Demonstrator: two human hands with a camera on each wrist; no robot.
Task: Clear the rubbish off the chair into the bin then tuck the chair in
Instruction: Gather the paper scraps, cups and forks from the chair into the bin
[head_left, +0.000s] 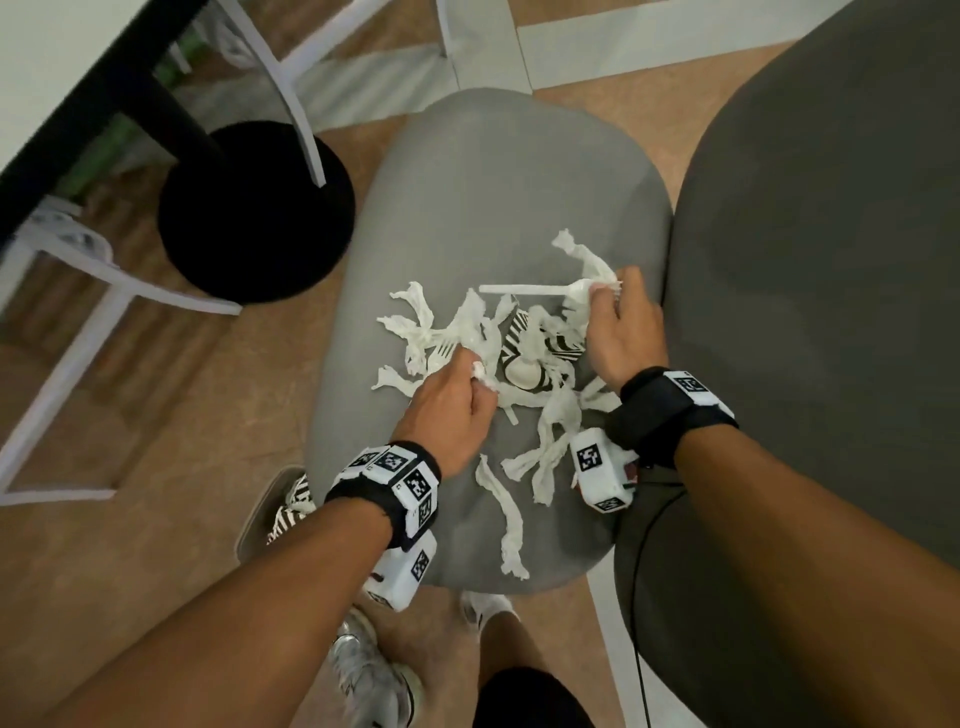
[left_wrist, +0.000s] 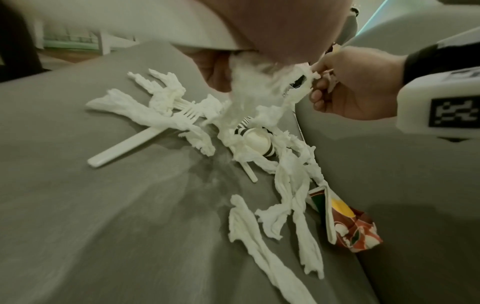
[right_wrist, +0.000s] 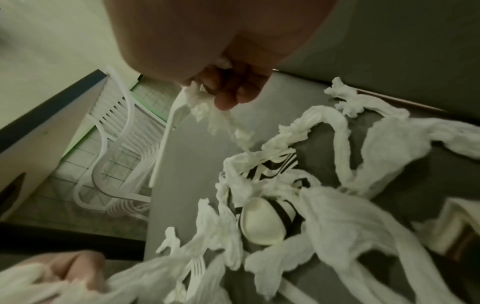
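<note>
Floor (head_left: 171, 374): warm wood-look boards, crossed by pale grey strips.
Table (head_left: 78, 98): pale top with a dark edge, upper left, on a black post.
Table base (head_left: 257, 210): round black disc, flat on the floor.
White chairs (head_left: 57, 291): slim white frames around the table; slatted backs show in the right wrist view.
Dark grey seat (head_left: 831, 260): large, rounded, at the right.
Light: soft, even.

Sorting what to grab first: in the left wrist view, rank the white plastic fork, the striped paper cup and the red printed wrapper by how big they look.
1. white plastic fork, longest
2. red printed wrapper, though nearer the camera
3. striped paper cup, partly under tissue
</note>
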